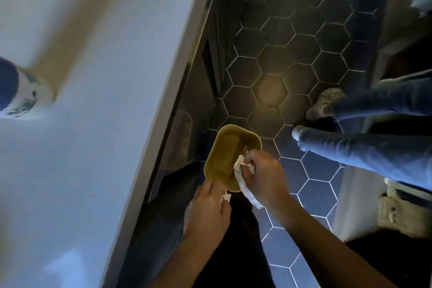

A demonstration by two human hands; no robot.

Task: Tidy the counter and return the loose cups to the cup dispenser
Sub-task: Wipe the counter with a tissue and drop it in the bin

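A small yellow-green bin [228,152] with rounded corners sits below the counter edge, over the dark floor. My right hand [264,175] is at its near right rim, shut on a crumpled white paper towel [243,180] that hangs down past the rim. My left hand [208,210] is at the bin's near edge, its fingers closed around a small white scrap of paper [226,197]. A white cup with a blue pattern [17,93] lies blurred on the white counter [81,124] at the far left. No cup dispenser is in view.
The counter's grey edge [177,77] runs diagonally from top centre to bottom left. Dark hexagonal floor tiles [292,54] fill the right. Another person's legs in jeans and light shoes [325,105] stand at the right, near a pale rug [402,213].
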